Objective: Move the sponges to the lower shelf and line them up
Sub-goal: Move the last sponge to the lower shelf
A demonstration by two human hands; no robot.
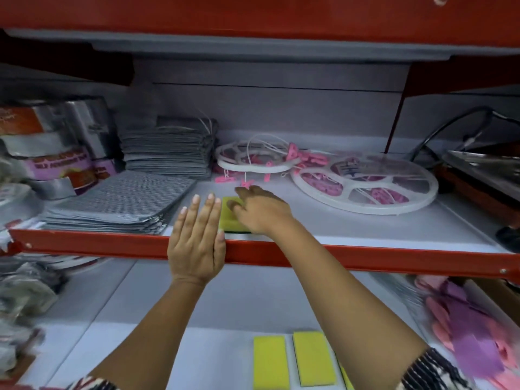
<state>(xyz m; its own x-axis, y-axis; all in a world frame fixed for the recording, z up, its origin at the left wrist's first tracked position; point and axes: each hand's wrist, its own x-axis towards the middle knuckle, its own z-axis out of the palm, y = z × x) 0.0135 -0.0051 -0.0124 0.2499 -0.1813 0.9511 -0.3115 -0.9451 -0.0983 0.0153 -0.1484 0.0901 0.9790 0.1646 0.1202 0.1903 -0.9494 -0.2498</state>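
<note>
A yellow sponge [228, 215] with a dark green underside lies at the front of the upper shelf [365, 235]. My right hand [260, 209] rests on its right side with fingers curled over it, touching it. Beside the sponge's left edge, my left hand [197, 237] is held flat with fingers straight, over the shelf's red front lip. On the lower shelf [168, 347], two yellow sponges [270, 361] [313, 357] lie side by side. The edge of a third sponge [345, 375] shows behind my right forearm.
Stacks of grey striped cloths [118, 204] sit left of the sponge, foil packets [50, 153] further left. White round hangers with pink pegs [365, 184] lie to the right. Pink and purple items [472, 333] fill the lower shelf's right side, bagged goods [25, 294] its left.
</note>
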